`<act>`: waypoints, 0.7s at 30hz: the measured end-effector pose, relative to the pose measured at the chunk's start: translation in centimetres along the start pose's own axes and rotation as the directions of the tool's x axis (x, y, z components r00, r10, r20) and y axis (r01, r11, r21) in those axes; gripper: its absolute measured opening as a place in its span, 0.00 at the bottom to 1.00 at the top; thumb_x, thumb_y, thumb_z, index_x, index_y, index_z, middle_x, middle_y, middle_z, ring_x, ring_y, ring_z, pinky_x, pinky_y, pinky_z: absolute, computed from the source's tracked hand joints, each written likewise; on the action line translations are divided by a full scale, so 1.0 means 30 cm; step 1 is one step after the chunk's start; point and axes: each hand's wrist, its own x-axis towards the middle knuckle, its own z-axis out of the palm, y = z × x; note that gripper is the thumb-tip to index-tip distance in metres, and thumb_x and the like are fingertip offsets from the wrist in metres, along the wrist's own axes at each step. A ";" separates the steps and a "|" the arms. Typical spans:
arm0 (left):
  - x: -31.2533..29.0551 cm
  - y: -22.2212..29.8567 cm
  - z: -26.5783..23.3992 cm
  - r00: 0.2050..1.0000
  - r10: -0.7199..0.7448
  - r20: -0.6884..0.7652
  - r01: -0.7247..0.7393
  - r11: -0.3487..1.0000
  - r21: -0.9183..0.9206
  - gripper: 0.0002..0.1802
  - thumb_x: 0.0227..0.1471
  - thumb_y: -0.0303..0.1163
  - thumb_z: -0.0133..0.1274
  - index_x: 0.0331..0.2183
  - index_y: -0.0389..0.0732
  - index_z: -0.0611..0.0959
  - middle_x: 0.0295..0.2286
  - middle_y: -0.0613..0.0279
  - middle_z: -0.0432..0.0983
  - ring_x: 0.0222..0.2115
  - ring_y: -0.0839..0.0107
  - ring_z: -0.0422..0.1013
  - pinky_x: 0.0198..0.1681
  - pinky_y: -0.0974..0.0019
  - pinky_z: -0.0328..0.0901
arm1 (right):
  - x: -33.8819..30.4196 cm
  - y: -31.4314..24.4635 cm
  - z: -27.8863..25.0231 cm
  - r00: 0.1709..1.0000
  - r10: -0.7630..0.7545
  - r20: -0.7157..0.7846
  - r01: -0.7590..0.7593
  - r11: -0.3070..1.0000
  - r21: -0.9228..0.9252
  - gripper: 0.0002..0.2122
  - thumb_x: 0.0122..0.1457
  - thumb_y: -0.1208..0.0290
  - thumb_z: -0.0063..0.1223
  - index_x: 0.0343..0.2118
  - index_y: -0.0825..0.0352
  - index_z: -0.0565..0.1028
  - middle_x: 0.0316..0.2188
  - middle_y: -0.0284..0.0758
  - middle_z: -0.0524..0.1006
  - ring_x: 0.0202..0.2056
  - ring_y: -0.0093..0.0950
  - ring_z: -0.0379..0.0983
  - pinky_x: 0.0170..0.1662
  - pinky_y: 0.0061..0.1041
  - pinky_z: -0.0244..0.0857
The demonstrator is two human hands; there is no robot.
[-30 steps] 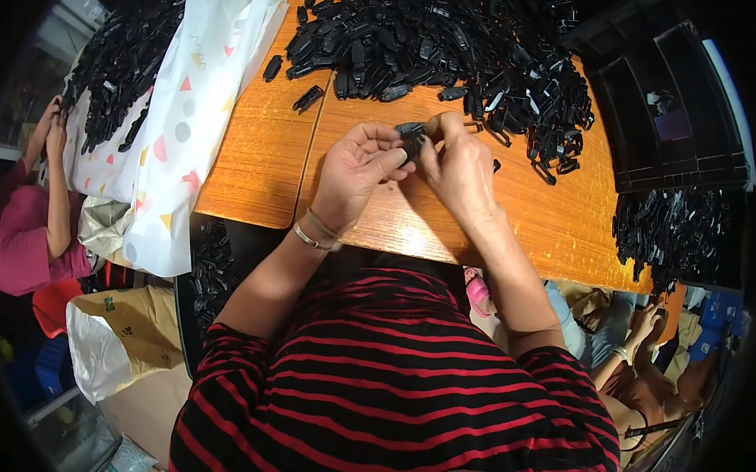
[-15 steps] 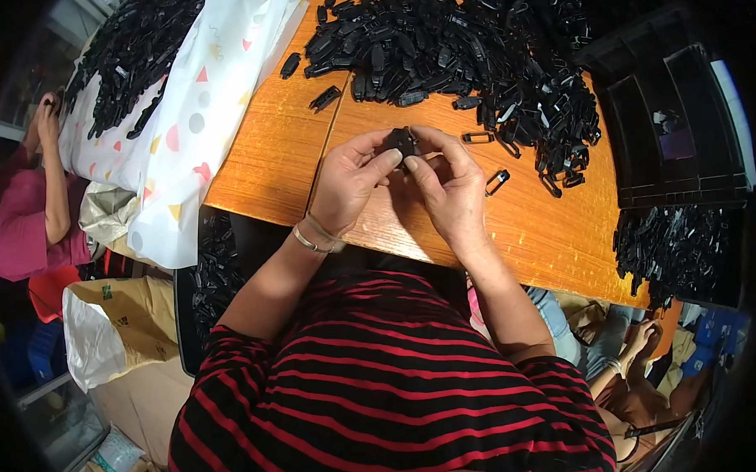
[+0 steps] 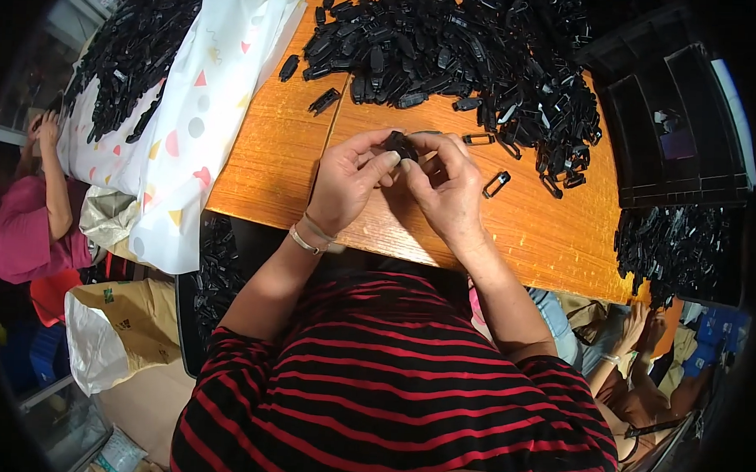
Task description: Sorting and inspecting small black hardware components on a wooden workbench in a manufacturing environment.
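Wood-grained orange table (image 3: 264,165) fills the middle of the scene, with a large heap of black plastic parts (image 3: 443,55) at its far side. Along its left edge hangs a white sheet (image 3: 182,129) patterned with coloured triangles and dots, and at the near left a brown paper sack (image 3: 155,307) bears a small green mark and dark print, too small to read. Between the fingertips of both hands, above the table and nearer than the heap, sits a small black plastic piece (image 3: 400,143). The left hand (image 3: 351,173) pinches its left side, thumb against the near face and fingers curled; the right hand (image 3: 450,184) grips its right side between thumb and bent fingers. Just right of the right hand, a slim black frame (image 3: 496,184) lies on the wood.
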 end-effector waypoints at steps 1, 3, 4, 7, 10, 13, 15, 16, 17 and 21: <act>0.000 0.003 0.003 1.000 0.000 0.001 0.000 1.000 0.000 0.19 0.59 0.25 0.52 0.51 0.32 0.75 0.33 0.67 0.78 0.29 0.84 0.70 0.34 0.80 0.67 | 0.001 0.002 0.002 1.000 -0.010 -0.006 0.010 1.000 -0.002 0.13 0.50 0.82 0.60 0.40 0.69 0.76 0.32 0.33 0.73 0.25 0.17 0.70 0.27 0.16 0.65; -0.003 0.006 0.008 1.000 0.005 -0.012 -0.005 0.999 0.037 0.19 0.59 0.25 0.51 0.52 0.32 0.75 0.30 0.69 0.77 0.27 0.85 0.68 0.33 0.81 0.65 | -0.005 0.007 0.007 1.000 -0.017 -0.012 0.017 1.000 -0.003 0.13 0.50 0.82 0.60 0.40 0.69 0.76 0.32 0.33 0.73 0.25 0.17 0.70 0.26 0.17 0.65; -0.008 0.005 0.008 1.000 0.004 -0.011 -0.004 0.999 0.038 0.19 0.59 0.25 0.51 0.52 0.32 0.75 0.30 0.69 0.77 0.27 0.85 0.68 0.33 0.81 0.65 | -0.010 0.008 0.011 1.000 -0.012 -0.011 0.012 1.000 0.001 0.13 0.50 0.82 0.60 0.40 0.68 0.76 0.32 0.34 0.74 0.25 0.18 0.71 0.27 0.17 0.65; -0.025 0.006 0.018 0.999 0.039 0.014 -0.040 0.996 0.077 0.18 0.58 0.25 0.52 0.51 0.33 0.76 0.29 0.68 0.76 0.25 0.85 0.68 0.30 0.80 0.65 | -0.025 -0.001 0.027 0.997 -0.067 -0.038 0.065 0.997 -0.052 0.13 0.49 0.81 0.61 0.39 0.68 0.76 0.32 0.35 0.74 0.26 0.23 0.72 0.28 0.20 0.67; -0.041 0.017 0.039 0.996 0.067 -0.050 -0.055 0.974 0.221 0.15 0.60 0.27 0.50 0.48 0.34 0.78 0.29 0.70 0.75 0.25 0.86 0.67 0.29 0.81 0.64 | -0.039 -0.013 0.053 0.988 -0.127 -0.087 0.118 0.988 -0.103 0.15 0.48 0.80 0.62 0.40 0.68 0.75 0.32 0.37 0.74 0.27 0.29 0.73 0.29 0.23 0.69; -0.047 0.014 0.042 0.999 0.026 -0.035 -0.021 0.990 0.141 0.13 0.64 0.30 0.44 0.45 0.34 0.77 0.29 0.72 0.73 0.26 0.88 0.64 0.27 0.83 0.60 | -0.058 -0.009 0.065 0.989 -0.074 -0.128 0.062 0.993 -0.097 0.19 0.49 0.76 0.64 0.45 0.67 0.73 0.34 0.39 0.75 0.30 0.32 0.75 0.32 0.27 0.70; -0.049 0.025 0.048 0.999 0.023 -0.022 -0.018 0.976 0.219 0.13 0.66 0.33 0.41 0.39 0.35 0.77 0.29 0.70 0.73 0.27 0.87 0.65 0.29 0.81 0.61 | -0.070 -0.009 0.062 1.000 0.020 0.012 -0.020 0.999 -0.046 0.22 0.51 0.73 0.63 0.49 0.67 0.70 0.37 0.42 0.76 0.33 0.35 0.76 0.34 0.28 0.70; -0.046 0.015 0.046 0.994 0.105 0.031 -0.110 0.954 0.281 0.14 0.66 0.34 0.41 0.35 0.36 0.76 0.29 0.69 0.73 0.27 0.84 0.66 0.31 0.79 0.62 | -0.077 0.012 0.069 0.993 -0.087 0.078 0.092 0.994 -0.064 0.23 0.54 0.70 0.61 0.51 0.67 0.68 0.37 0.44 0.76 0.34 0.39 0.77 0.34 0.31 0.71; -0.046 0.015 0.048 0.994 0.103 0.034 -0.108 0.953 0.282 0.14 0.66 0.34 0.41 0.35 0.36 0.76 0.29 0.69 0.73 0.27 0.84 0.66 0.31 0.79 0.62 | -0.085 0.005 0.071 0.994 -0.085 0.075 0.090 0.994 -0.063 0.23 0.54 0.70 0.61 0.51 0.67 0.68 0.37 0.44 0.76 0.34 0.39 0.77 0.34 0.31 0.71; -0.044 0.010 0.061 0.996 0.089 0.025 -0.093 0.965 0.247 0.12 0.62 0.31 0.45 0.29 0.35 0.77 0.22 0.66 0.73 0.23 0.80 0.68 0.28 0.75 0.64 | -0.118 -0.007 0.082 0.999 0.017 0.050 -0.020 0.997 0.071 0.20 0.57 0.69 0.58 0.51 0.67 0.67 0.32 0.44 0.77 0.33 0.42 0.77 0.35 0.32 0.70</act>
